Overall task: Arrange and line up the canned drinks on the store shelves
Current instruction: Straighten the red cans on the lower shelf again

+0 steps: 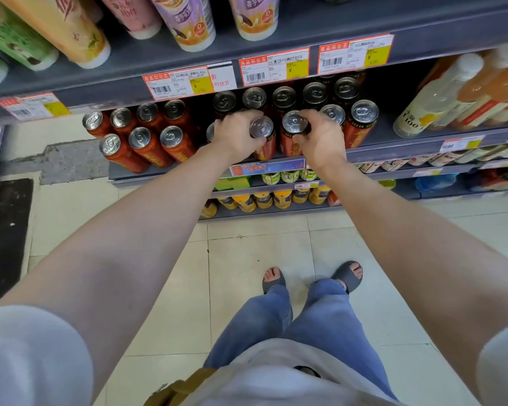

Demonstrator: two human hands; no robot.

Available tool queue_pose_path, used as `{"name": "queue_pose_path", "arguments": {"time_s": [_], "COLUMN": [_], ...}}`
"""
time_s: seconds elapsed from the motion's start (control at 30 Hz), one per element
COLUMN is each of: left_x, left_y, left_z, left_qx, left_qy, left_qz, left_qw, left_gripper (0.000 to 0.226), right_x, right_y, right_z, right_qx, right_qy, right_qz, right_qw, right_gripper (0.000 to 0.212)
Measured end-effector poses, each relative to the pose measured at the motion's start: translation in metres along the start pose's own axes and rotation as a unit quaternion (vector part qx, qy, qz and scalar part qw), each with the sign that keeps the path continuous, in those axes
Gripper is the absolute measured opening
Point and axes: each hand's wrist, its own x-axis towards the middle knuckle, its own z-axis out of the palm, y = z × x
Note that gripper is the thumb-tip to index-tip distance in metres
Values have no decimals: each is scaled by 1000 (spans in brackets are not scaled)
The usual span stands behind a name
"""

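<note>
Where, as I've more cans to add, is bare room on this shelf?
Bare shelf lies between the rightmost red can and the pale bottle. The middle is crowded: cans stand packed where left hand and right hand each grip one.

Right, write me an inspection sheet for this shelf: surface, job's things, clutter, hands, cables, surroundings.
Surface: grey metal shelf, price tags on the lip above.
Job's things: red drink cans upright in rows; a gap splits the left group from the middle one.
Clutter: nothing seen.
Hands: left hand grips one can by its top; right hand grips the neighbouring can.
Cables: nothing seen.
Surroundings: cup drinks on the shelf above, bottles to the right, tiled floor.
</note>
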Motion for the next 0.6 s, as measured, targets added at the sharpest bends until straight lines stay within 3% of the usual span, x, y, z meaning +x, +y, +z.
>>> {"name": "queue_pose_path", "arguments": {"time_s": [0.1, 0.23, 0.33, 0.47, 0.6], "left_x": [1, 3, 7, 7, 7], "left_y": [4, 10, 11, 11, 2], "left_z": [-1, 3, 6, -1, -11], "left_qx": [4, 45, 81, 35, 37], "left_qy": [-15, 35, 30, -5, -74], "left_qz": [-1, -54, -75, -41, 8], "left_qw": [1000, 997, 993, 999, 997], "left_gripper": [58, 68, 58, 38, 62], "right_x": [0, 1, 2, 3, 6], "right_y": [3, 5, 5, 6, 6], "right_z": [-3, -5, -5, -5, -6], "right_qx": [-2, 6, 1, 2, -2], "right_qy": [-6, -9, -12, -17, -28], "right_qz": [-2, -1, 2, 4, 8], "right_qw": [1000, 1000, 1000, 1000, 1000], "right_gripper": [50, 49, 47, 44, 40]}}
